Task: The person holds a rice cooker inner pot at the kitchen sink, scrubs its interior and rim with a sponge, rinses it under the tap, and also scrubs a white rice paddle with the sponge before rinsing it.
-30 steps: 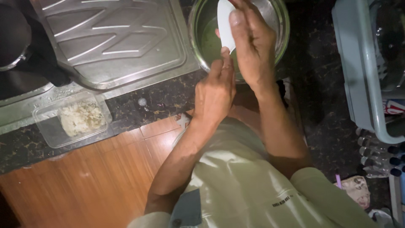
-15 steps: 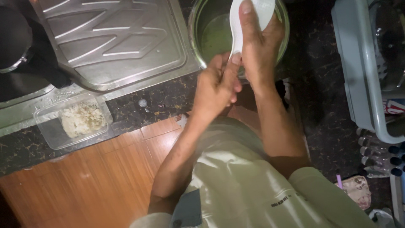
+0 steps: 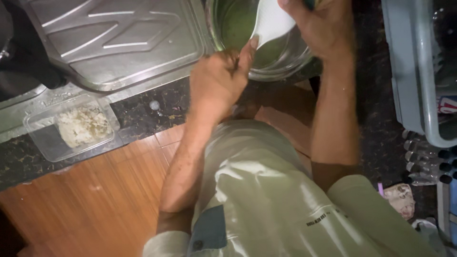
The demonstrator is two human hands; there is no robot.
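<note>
Clear plastic tub [image 3: 66, 128] sits on the near left of the dark speckled worktop [image 3: 143, 114], rectangular, holding a pale crumbly mass. A red-and-white label [image 3: 447, 104] shows at the right edge behind a grey-green rack [image 3: 409, 71]; its print is too cut off to make out. Small dark-capped bottles [image 3: 428, 164] lie near right, partly out of frame.

Steel bowl [image 3: 281, 62] at far centre is cut by the top edge, with green liquid inside. White dish [image 3: 271, 21] is tilted over the bowl, its top cropped; its exact shape is hard to tell. Some motion blur on both arms.

Right hand [image 3: 323, 24] grips the dish from the right, fingers wrapped on it, wrist bent down toward the body. Left hand [image 3: 219, 81] is curled narrow, fingertips touching the dish's lower edge; whether it pinches anything I can't tell. Ribbed steel draining board [image 3: 119, 43] is far left.
</note>
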